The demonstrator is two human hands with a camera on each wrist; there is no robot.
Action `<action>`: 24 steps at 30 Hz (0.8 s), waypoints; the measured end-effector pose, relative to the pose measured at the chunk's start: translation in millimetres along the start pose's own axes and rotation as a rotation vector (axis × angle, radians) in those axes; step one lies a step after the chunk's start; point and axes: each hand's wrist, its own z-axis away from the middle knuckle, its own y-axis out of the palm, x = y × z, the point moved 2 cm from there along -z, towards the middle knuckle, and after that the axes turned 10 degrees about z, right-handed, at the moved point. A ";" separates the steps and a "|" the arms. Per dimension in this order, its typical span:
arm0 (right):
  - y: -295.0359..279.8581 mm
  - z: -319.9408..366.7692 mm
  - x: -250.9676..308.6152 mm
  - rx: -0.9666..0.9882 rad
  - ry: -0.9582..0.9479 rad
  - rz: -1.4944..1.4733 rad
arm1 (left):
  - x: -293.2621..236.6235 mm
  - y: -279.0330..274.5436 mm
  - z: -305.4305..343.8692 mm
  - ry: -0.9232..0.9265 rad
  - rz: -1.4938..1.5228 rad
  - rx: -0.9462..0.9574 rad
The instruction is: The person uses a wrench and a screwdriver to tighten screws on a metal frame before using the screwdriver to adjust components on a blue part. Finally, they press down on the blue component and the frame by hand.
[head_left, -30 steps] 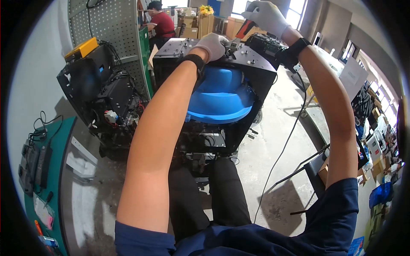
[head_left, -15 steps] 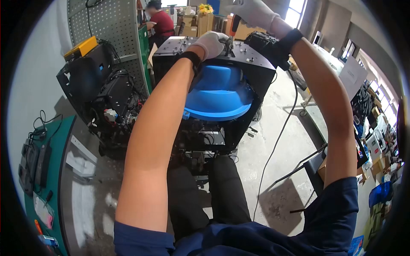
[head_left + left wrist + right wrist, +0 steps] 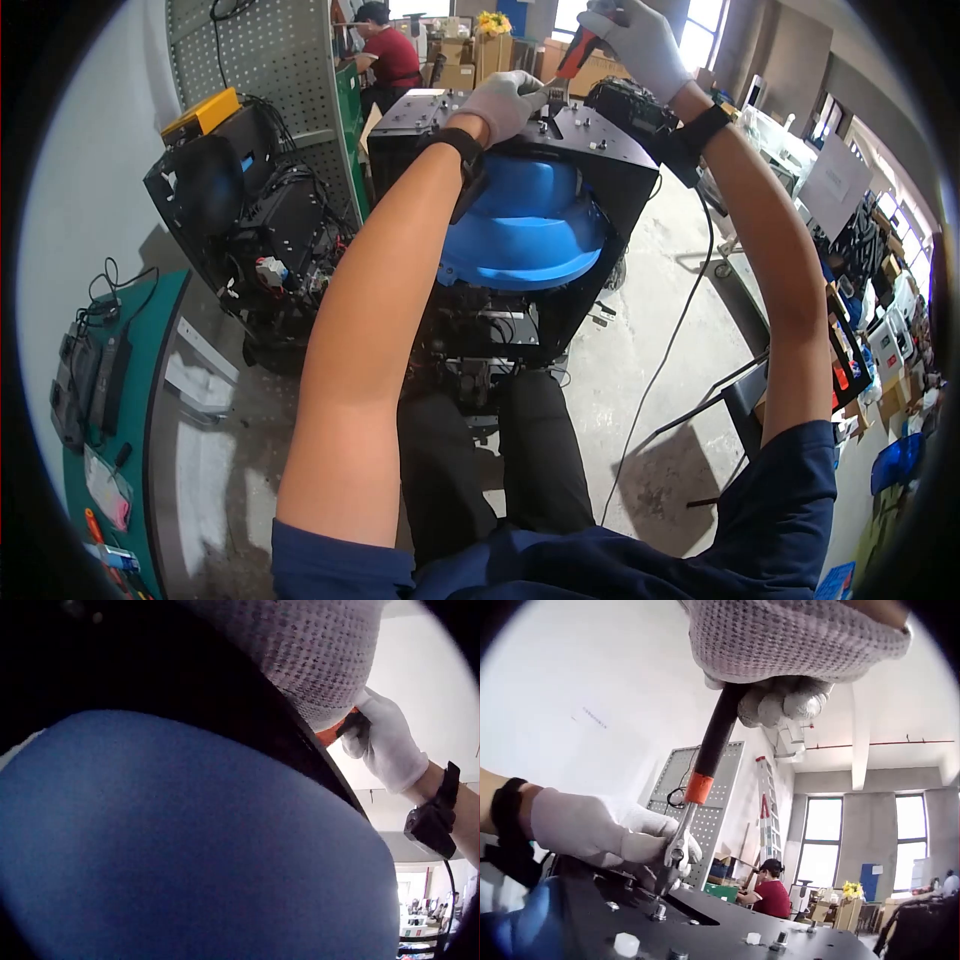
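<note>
My gloved right hand [image 3: 643, 45] grips a wrench-like tool [image 3: 577, 52] by its red-and-black handle, which leans up to the right. In the right wrist view, its metal head [image 3: 677, 853] comes down among the left fingertips, just over a bolt [image 3: 658, 910]. My gloved left hand [image 3: 500, 105] lies on the black box's top plate [image 3: 410, 112] with its fingers curled, pinching a small metal part [image 3: 556, 92] at the tool's head. The left fingers partly hide this part. Below the plate's front edge sits a blue rounded shell [image 3: 525, 235].
Several bolts and white nuts [image 3: 627, 944] stand up from the plate. On the left are another black machine [image 3: 270, 215] with loose wiring and a green-topped table [image 3: 130, 390]. A cable [image 3: 660, 370] hangs from the right wrist. Behind, a person [image 3: 385, 55] sits.
The tool first swung upright as my right hand moved left, then leaned back to the right as the hand returned. My left hand has stayed at the metal part.
</note>
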 end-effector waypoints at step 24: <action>10.8 -4.8 -49.9 0.164 0.013 -0.061 | -14.1 -0.8 9.3 -0.152 -0.044 0.022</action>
